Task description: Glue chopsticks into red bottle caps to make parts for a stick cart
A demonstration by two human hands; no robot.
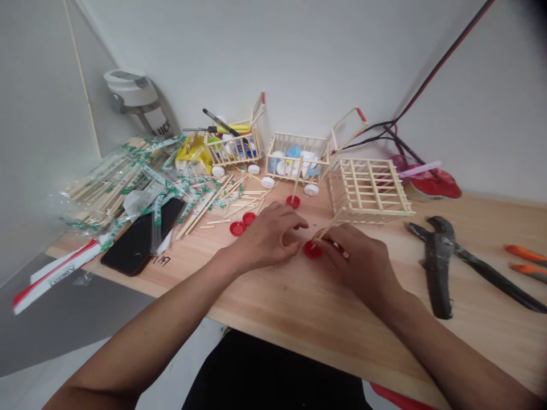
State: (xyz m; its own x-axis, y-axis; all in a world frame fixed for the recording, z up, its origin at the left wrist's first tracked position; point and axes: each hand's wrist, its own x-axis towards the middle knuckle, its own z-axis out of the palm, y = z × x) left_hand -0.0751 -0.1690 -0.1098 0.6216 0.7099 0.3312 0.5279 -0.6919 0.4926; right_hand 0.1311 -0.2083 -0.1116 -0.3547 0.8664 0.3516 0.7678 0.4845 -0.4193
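Observation:
My right hand (356, 253) pinches a thin wooden stick (331, 225) that leans out of a red bottle cap (312, 250) on the table. Close by to the left, my left hand (269, 236) hovers with curved, parted fingers and holds nothing. Just behind it, another red cap (293, 203) lies with a wooden stick (298, 176) standing up from it. Two more red caps (237, 229) sit left of my left hand. A cage-like stick frame (370, 191) rests behind my right hand.
Two small stick carts (299, 162) on white cap wheels hold bottle caps at the back. Wrapped chopsticks (115, 176), short stick pieces (243, 202) and a phone (137, 242) cover the left. Pliers (440, 262) and an orange-handled tool (527, 262) lie right.

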